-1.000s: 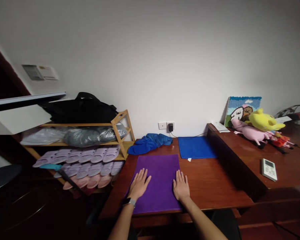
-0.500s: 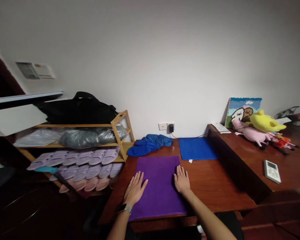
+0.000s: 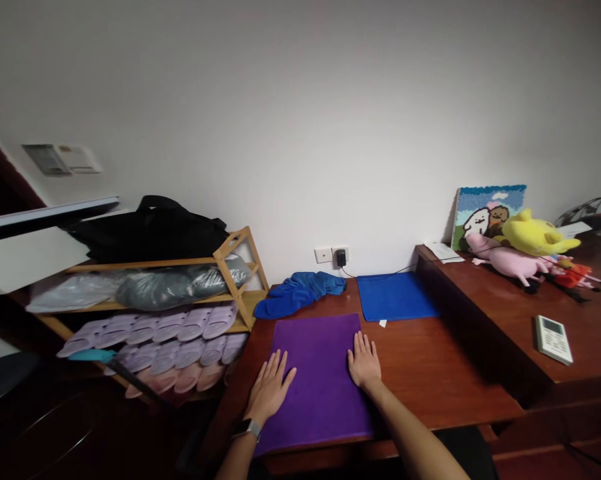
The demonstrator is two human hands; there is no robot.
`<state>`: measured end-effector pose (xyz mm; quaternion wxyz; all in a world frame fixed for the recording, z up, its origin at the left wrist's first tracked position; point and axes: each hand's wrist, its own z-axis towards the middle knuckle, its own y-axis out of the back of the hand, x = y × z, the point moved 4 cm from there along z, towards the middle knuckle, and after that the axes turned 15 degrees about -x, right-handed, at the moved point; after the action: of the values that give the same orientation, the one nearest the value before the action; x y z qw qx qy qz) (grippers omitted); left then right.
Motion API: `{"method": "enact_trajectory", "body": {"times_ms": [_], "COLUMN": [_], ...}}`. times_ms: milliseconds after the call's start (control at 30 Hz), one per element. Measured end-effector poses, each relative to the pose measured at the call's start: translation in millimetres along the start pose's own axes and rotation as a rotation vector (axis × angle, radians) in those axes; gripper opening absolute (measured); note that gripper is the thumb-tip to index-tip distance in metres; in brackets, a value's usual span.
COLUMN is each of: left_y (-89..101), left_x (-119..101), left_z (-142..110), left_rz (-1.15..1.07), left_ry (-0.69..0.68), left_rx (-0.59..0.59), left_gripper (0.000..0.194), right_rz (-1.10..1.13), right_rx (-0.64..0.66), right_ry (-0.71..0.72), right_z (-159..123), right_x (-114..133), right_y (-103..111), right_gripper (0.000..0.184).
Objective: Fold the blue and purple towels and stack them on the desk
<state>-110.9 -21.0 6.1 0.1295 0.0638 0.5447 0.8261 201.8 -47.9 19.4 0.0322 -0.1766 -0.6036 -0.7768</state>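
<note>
Table (image 3: 440, 380), reddish-brown wood, carries at near left a flat rectangular purple fabric cloth (image 3: 320, 387). Left hand (image 3: 269, 388) and right hand (image 3: 364, 361) lie over its side edges, each grip spread; even outward pressure should best smooth it.

left hand (image 3: 269, 390): lying flat, palm down, pointing far, thumb spreading right | right hand (image 3: 364, 363): lying flat, palm down, slightly farther | left forearm (image 3: 239, 457), right forearm (image 3: 413, 430): reaching in from near side

One purple cloth (image 3: 320, 383) (and two hands (image 3: 269, 392))
</note>
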Motion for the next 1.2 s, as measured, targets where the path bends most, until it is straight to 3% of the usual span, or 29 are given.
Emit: {"method": "enact_trajectory", "body": {"times_ms": [100, 167, 267, 433, 533, 600, 667, 867, 967, 1067, 1200], "left_y": [2.6, 5.9, 7.1, -8.3, -22.2, -28.0, -29.6, -20.1, -17.9, -17.7, -16.5], "left_x": [-2, -17, -69, -177, -200, -191, -165, -44, -2, 12, 8], "left_z": [4, 11, 28, 56, 60, 57, 54, 51, 48, 45, 42], "left_rz": [0.020, 0.009, -0.065, -0.217, -0.257, -0.249, -0.218, -0.078, -0.030, -0.022, -0.022], "left_ry": [-0.017, -0.039, -0.127, -0.259, -0.257, -0.254, -0.233, -0.023, 0.054, 0.074, 0.069], "left_rx": [-0.031, -0.074, -0.088, 0.017, 0.060, 0.055, 0.046, 0.046, 0.035, 0.008, -0.020], "left_gripper": [0.074, 0.070, 0.065, 0.068, 0.067, 0.065, 0.064, 0.066, 0.068, 0.071, 0.071], "right_rz": [0.020, 0.034, 0.046, 0.012, -0.008, 0.004, 0.016, 0.010, -0.005, -0.029, -0.075], "right_rx": [-0.007, -0.012, -0.017, -0.005, 0.010, -0.001, -0.014, -0.016, -0.016, -0.016, 0.020], "right_ry": [-0.004, -0.003, -0.001, 0.036, 0.069, 0.046, 0.018, -0.003, -0.002, -0.001, -0.010], "right_z": [0, 0, 0, 1, 2, 2, 2, 0, 0, -1, 2], "right_x": [1, 2, 2, -2, -3, -4, -3, 0, 0, 0, 1], "right_y": [1, 2, 3, -5, -11, -11, -8, -2, -4, -7, -11], "right_gripper": [0.066, 0.066, 0.066, 0.065, 0.064, 0.065, 0.066, 0.066, 0.067, 0.067, 0.067]}}
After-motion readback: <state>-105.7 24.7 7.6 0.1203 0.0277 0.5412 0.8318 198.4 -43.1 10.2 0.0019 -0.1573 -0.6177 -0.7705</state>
